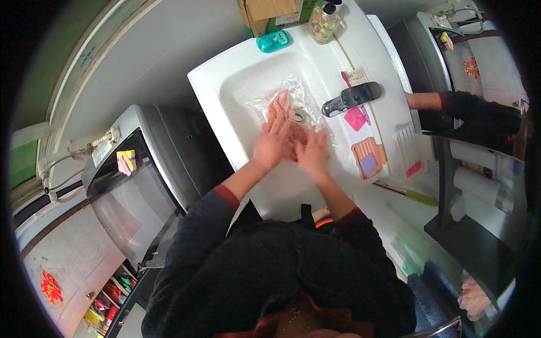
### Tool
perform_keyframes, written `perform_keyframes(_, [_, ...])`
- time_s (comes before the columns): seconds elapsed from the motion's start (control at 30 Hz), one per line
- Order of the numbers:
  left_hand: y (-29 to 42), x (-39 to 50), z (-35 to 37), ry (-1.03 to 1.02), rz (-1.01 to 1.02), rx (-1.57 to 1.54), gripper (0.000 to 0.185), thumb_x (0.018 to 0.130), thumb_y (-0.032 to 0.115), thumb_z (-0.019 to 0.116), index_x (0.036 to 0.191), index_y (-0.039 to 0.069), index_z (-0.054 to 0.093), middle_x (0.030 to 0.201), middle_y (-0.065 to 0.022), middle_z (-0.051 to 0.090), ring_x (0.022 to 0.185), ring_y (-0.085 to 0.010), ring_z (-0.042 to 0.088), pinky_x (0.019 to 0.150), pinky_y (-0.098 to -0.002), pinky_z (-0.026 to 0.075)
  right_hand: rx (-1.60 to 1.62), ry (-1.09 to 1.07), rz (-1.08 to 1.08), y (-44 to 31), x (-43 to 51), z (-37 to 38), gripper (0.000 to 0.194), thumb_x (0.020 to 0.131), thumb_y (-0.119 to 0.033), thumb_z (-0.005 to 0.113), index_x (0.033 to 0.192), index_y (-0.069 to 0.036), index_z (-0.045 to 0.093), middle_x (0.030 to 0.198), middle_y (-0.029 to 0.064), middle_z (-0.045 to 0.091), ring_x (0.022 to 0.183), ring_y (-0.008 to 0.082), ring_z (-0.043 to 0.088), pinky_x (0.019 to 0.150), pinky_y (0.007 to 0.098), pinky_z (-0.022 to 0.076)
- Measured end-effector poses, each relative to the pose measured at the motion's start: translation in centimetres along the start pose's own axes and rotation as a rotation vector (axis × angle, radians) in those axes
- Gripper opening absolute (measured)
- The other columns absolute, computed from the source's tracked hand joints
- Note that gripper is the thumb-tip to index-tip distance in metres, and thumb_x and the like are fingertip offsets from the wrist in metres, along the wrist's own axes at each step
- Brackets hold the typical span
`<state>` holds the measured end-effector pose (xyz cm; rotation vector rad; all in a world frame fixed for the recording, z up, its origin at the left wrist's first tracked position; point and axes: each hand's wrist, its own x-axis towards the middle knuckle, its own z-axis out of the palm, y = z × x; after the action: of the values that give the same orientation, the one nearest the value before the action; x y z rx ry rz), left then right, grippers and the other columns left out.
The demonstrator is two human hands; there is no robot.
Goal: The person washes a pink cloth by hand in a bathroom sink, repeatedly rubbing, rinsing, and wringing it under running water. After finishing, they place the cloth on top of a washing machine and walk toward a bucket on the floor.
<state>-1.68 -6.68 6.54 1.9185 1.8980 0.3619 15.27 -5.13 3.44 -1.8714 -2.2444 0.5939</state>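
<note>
A wet pink cloth (280,105) lies bunched in the basin of a white sink (236,122), with rippling water around its upper end. My left hand (271,141) rests on the cloth's left side, fingers stretched along it. On the right, my right hand (313,152) touches the cloth's lower part and is blurred; how firmly either hand grips cannot be told. The dark faucet (351,99) reaches over the basin from the right, and a drain (299,117) shows beside the cloth.
A teal soap box (273,41), a pump bottle (323,23) and a cardboard box (270,10) stand at the sink's far edge. Along the right rim lie a pink sponge (355,119) and an orange soap dish (368,158). A washing machine (169,148) stands left; a mirror (465,80) is at right.
</note>
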Motion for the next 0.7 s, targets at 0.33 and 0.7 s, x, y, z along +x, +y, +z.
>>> perform_keyframes(0.33, [-5.1,6.2,3.9,-0.210,-0.048,0.347,0.072,0.095,0.047,0.051,0.156,0.018,0.028,0.165,-0.0080,0.015,0.152,-0.0308,0.009,0.123,-0.0459,0.011,-0.184,0.122,-0.497,3.5,5.4,4.1,0.076,0.080,-0.043,0.068,0.142,-0.004,0.049,0.148,0.0216,0.044,0.139,0.0396,0.038,0.114,0.0550,0.0269])
perform_keyframes(0.7, [-5.8,3.3,3.5,0.097,-0.357,-0.298,0.072,0.081,0.014,0.070,0.147,0.012,0.043,0.143,-0.0205,0.046,0.129,-0.0391,0.046,0.111,-0.0468,0.037,-0.319,0.155,-0.333,0.9,4.2,0.5,0.076,0.072,-0.032,0.075,0.140,-0.009,0.051,0.147,0.0179,0.044,0.130,0.0385,0.043,0.113,0.0546,0.0272])
